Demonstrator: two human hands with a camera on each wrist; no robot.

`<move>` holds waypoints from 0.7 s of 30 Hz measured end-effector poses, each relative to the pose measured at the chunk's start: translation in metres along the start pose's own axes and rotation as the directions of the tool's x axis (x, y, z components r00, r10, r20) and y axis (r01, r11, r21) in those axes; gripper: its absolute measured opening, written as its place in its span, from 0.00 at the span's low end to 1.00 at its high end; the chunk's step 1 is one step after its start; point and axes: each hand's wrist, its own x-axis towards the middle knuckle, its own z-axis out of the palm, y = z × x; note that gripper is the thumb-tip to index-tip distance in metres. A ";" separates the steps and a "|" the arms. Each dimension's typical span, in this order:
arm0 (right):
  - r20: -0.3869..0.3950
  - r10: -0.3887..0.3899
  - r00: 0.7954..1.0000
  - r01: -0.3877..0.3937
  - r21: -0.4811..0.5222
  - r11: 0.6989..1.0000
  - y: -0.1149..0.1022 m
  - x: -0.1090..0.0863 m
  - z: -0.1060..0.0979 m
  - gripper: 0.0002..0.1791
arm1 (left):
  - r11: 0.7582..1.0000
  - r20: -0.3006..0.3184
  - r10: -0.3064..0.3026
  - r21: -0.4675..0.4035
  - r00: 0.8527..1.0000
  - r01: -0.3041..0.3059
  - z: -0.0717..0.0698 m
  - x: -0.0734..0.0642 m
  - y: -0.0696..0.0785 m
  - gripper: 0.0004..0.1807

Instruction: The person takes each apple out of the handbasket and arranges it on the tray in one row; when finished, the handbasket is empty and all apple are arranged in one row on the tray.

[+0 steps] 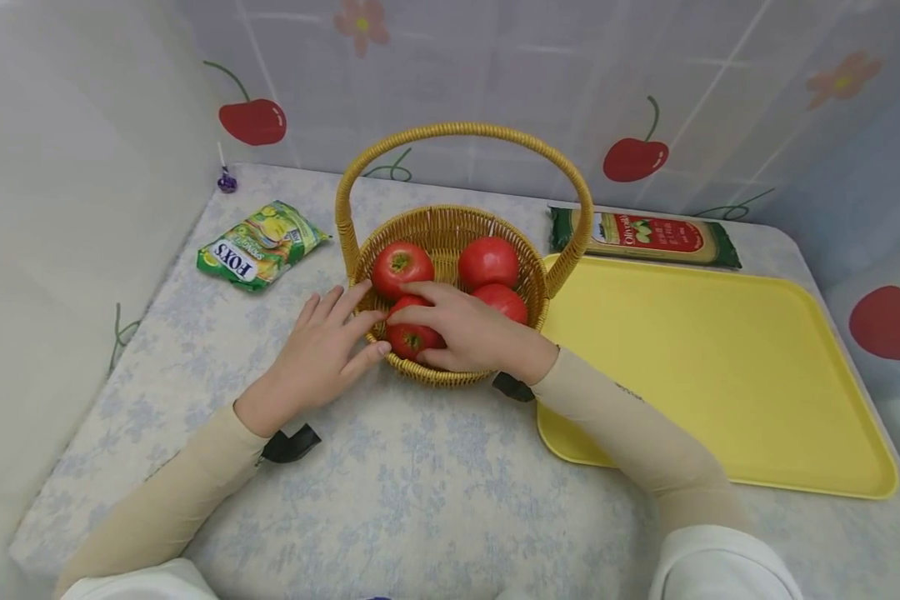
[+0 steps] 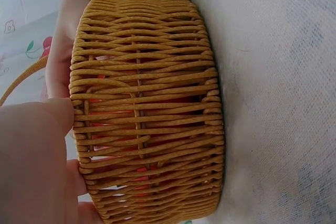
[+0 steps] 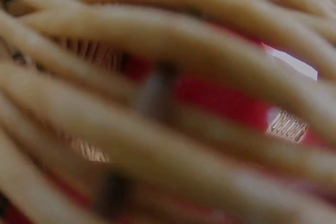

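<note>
wicker basket (image 1: pixel 438 377) is standing upright on the floral tablecloth (image 1: pixel 420 475), its handle (image 1: pixel 465 130) arching overhead. four red apples are sitting inside: rear-left apple (image 1: pixel 403 265), rear-right apple (image 1: pixel 489 262), front-right apple (image 1: pixel 504 302) and front-left apple (image 1: pixel 411 337). right hand (image 1: pixel 472 333) is reaching over the front rim, fingers and thumb curving around the front-left apple. left hand (image 1: pixel 321 354) is resting at the left side of the rim, fingers spreading apart. right wrist view is showing blurred wicker strands with red behind them. yellow tray (image 1: pixel 690 367) is lying just beside the basket on the right; olivoilà packet (image 1: pixel 656 239) is lying along its far edge. green fox's bag (image 1: pixel 262 246) is lying left of the basket, purple-wrapped lollipop (image 1: pixel 227 178) behind it near the table's far-left corner.
</note>
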 end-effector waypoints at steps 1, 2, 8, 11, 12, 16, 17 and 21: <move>0.000 0.004 1.000 -0.004 -0.001 1.000 0.000 0.000 0.000 0.27 | 1.000 0.000 0.001 0.000 1.000 -0.001 0.000 0.000 0.000 0.25; 0.001 0.008 1.000 -0.008 -0.005 1.000 0.000 0.000 0.000 0.27 | 1.000 -0.001 0.002 0.000 1.000 -0.002 0.000 0.000 0.000 0.25; 0.007 0.017 1.000 -0.017 -0.031 0.999 0.000 0.000 0.002 0.29 | 1.000 0.002 0.001 -0.002 1.000 -0.001 0.001 0.001 -0.001 0.26; -0.001 0.014 1.000 -0.014 -0.039 0.999 0.001 -0.001 0.003 0.29 | 1.000 0.002 0.000 -0.002 1.000 0.000 0.002 0.000 -0.001 0.26; -0.005 0.012 1.000 -0.012 -0.041 0.999 0.001 -0.001 0.004 0.28 | 1.000 0.002 0.000 -0.002 1.000 0.000 0.002 0.000 -0.001 0.26; -0.014 0.006 1.000 -0.007 -0.044 0.999 0.001 -0.001 0.005 0.29 | 1.000 0.001 -0.003 -0.004 1.000 0.003 0.002 0.001 -0.001 0.25; -0.014 0.008 1.000 -0.009 -0.044 0.999 0.001 0.000 0.005 0.29 | 1.000 0.001 -0.003 -0.005 1.000 0.003 0.002 0.001 -0.001 0.24; -0.013 0.018 1.000 -0.018 -0.039 0.999 0.001 0.000 0.005 0.31 | 1.000 -0.003 -0.002 -0.008 1.000 0.002 0.003 0.001 -0.001 0.23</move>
